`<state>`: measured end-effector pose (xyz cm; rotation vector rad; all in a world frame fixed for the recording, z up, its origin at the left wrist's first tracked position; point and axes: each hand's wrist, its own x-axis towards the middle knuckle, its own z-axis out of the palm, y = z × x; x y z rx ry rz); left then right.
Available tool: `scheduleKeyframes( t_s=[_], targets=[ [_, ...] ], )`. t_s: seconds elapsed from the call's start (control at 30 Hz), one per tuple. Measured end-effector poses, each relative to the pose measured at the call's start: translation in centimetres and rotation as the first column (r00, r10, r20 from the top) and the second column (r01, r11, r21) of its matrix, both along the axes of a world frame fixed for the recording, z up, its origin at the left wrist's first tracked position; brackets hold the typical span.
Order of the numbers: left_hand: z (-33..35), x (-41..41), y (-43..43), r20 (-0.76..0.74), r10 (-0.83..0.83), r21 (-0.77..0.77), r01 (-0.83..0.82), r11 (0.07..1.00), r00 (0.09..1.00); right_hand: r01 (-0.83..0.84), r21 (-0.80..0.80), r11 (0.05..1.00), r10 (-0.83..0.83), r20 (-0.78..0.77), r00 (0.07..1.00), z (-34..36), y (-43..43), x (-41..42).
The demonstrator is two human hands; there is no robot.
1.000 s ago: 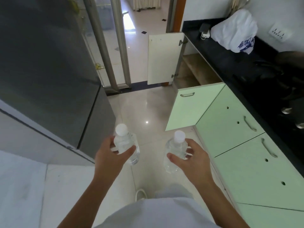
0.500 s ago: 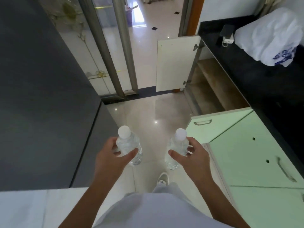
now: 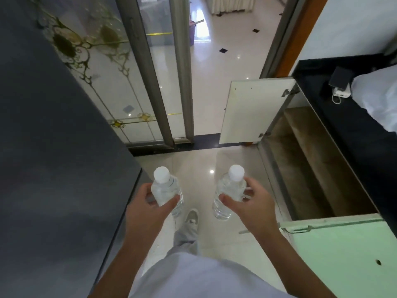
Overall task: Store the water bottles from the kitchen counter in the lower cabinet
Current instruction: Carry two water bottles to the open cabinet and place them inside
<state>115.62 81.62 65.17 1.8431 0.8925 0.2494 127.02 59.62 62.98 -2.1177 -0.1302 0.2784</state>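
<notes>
My left hand [image 3: 148, 208] grips a clear water bottle with a white cap [image 3: 164, 189], held upright over the floor. My right hand [image 3: 249, 206] grips a second clear bottle with a white cap [image 3: 231, 190], also upright. The two bottles are side by side, a little apart. To the right, the lower cabinet [image 3: 309, 168] stands open under the black counter [image 3: 352, 134], showing a bare brown shelf inside. Its far door [image 3: 255, 110] swings out over the floor, and a near green door [image 3: 335, 224] is open too.
A dark refrigerator [image 3: 55, 168] fills the left side. Glass sliding doors [image 3: 133, 82] and a doorway lie ahead. A white plastic bag [image 3: 380, 97] and a charger [image 3: 341, 93] sit on the counter. My shoe [image 3: 191, 218] shows on the glossy tile floor between the bottles.
I have walked forward along the counter with both bottles. The open cabinet and its doors have come nearer and now sit beside my right hand.
</notes>
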Motion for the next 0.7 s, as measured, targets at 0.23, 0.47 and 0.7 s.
scheduleKeyframes(
  t_s=[0.23, 0.47, 0.7],
  targets=[
    [-1.6, 14.8, 3.8, -0.007, -0.273, -0.013, 0.273, 0.962, 0.962, 0.322, -0.039, 0.946, -0.324, -0.041, 0.945, -0.4, -0.3, 7.1],
    [-0.3, 27.9, 0.6, 0.014, -0.587, 0.016, 0.586, 0.810, 0.810, 0.694, 0.027, 0.719, -0.693, -0.035, 0.720, 0.2, -3.7, 9.8],
    [-1.9, 37.5, -4.1, 0.001, -0.699, -0.022, 0.699, 0.715, 0.715, 0.814, -0.043, 0.579, -0.815, -0.081, 0.574, -2.2, -7.0, 14.4]
  ],
)
